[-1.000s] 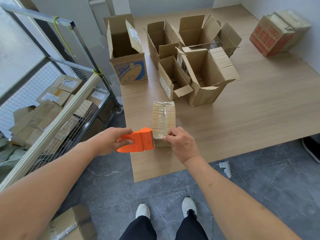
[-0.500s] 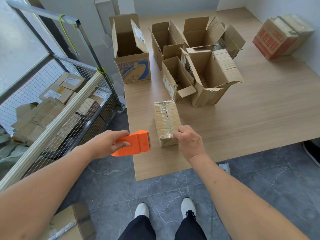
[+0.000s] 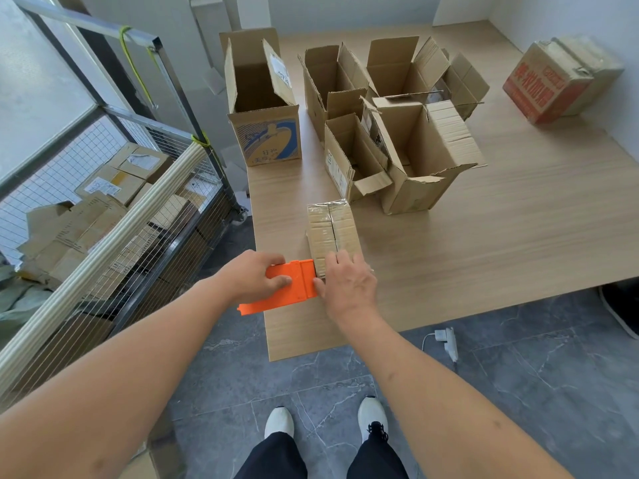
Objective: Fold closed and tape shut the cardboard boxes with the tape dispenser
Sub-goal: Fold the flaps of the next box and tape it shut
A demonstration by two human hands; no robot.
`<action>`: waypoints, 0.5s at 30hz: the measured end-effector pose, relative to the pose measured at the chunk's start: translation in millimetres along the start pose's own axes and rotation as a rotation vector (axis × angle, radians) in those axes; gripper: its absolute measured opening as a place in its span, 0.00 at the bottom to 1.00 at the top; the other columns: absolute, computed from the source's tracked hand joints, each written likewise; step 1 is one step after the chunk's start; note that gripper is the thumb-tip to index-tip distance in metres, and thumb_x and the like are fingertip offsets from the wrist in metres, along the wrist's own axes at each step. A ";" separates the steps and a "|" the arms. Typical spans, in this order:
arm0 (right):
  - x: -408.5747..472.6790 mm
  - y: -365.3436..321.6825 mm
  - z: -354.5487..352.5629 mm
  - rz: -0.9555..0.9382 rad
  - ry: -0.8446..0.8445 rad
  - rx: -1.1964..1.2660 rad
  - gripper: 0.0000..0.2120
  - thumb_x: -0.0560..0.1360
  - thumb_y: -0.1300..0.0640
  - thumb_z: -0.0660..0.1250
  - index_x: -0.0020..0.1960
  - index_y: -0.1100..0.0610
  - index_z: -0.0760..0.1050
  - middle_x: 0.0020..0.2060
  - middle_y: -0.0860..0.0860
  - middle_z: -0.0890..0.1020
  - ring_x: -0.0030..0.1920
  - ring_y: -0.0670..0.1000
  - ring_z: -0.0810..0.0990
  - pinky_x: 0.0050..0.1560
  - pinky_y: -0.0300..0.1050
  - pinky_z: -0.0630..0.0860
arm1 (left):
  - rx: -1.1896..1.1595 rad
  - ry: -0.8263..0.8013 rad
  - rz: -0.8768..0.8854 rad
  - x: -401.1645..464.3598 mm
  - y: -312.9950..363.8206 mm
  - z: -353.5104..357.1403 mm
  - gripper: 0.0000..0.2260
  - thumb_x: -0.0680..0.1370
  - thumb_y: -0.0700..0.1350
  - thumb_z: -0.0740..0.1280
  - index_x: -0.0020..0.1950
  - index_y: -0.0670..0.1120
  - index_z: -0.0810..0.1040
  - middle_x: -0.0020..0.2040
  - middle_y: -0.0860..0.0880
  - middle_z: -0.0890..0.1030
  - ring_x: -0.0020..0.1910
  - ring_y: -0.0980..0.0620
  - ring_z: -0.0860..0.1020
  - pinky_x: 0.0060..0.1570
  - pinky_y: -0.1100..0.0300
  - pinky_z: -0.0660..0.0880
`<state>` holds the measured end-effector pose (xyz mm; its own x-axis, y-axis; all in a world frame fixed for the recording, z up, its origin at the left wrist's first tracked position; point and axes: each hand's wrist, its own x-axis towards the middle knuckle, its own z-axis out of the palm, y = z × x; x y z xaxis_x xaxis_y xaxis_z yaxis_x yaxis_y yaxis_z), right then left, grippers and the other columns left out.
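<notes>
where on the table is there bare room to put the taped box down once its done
The right side of the table is bare, between the open boxes and the near edge, up to the red printed box. The far left is crowded, and the near left holds the taped box, the tape dispenser and both hands.

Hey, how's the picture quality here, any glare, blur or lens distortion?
Head view: even daylight, soft shadows; wide-angle bending at the edges, so the forearms balloon; glossy tape sheen on the small closed box; hands and orange tape dispenser reasonably sharp.

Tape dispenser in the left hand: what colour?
Bright orange tape dispenser, plain; clearest in the head view, gripped by the left hand.
</notes>
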<state>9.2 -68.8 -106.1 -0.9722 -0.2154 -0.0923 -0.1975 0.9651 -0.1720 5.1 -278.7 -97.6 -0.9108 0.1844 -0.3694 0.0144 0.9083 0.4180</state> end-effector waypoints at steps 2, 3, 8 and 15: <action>-0.3 -4.0 4.9 0.029 0.004 0.006 0.15 0.78 0.43 0.67 0.57 0.53 0.72 0.55 0.50 0.76 0.60 0.56 0.73 0.59 0.51 0.72 | 0.021 0.022 -0.010 3.6 7.5 0.2 0.11 0.79 0.59 0.67 0.54 0.54 0.78 0.41 0.56 0.77 0.45 0.49 0.77 0.47 0.53 0.75; 0.0 -5.2 6.7 0.039 0.000 0.010 0.14 0.79 0.45 0.66 0.57 0.53 0.73 0.55 0.51 0.76 0.60 0.56 0.72 0.61 0.51 0.72 | 0.023 0.028 -0.017 5.0 9.9 -0.3 0.11 0.79 0.59 0.67 0.54 0.53 0.78 0.41 0.57 0.76 0.45 0.49 0.77 0.47 0.53 0.75; 2.8 -12.0 8.4 0.039 -0.073 -0.040 0.07 0.82 0.55 0.59 0.58 0.55 0.73 0.57 0.53 0.75 0.62 0.61 0.72 0.66 0.59 0.69 | 0.011 0.018 -0.072 6.9 13.5 -1.4 0.13 0.79 0.59 0.66 0.56 0.52 0.79 0.43 0.55 0.76 0.48 0.48 0.76 0.49 0.53 0.73; -5.8 -14.5 9.7 -0.026 -0.019 -0.193 0.13 0.80 0.67 0.54 0.55 0.57 0.75 0.53 0.56 0.78 0.59 0.63 0.76 0.64 0.65 0.73 | 0.077 -0.039 -0.146 13.4 26.7 -10.8 0.15 0.79 0.61 0.66 0.59 0.54 0.78 0.48 0.52 0.76 0.51 0.46 0.76 0.51 0.52 0.74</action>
<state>18.9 -82.9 -112.6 -0.9641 -0.2418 -0.1095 -0.2450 0.9694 0.0168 -11.2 -256.0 -82.4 -0.8888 0.0619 -0.4542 -0.0834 0.9525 0.2930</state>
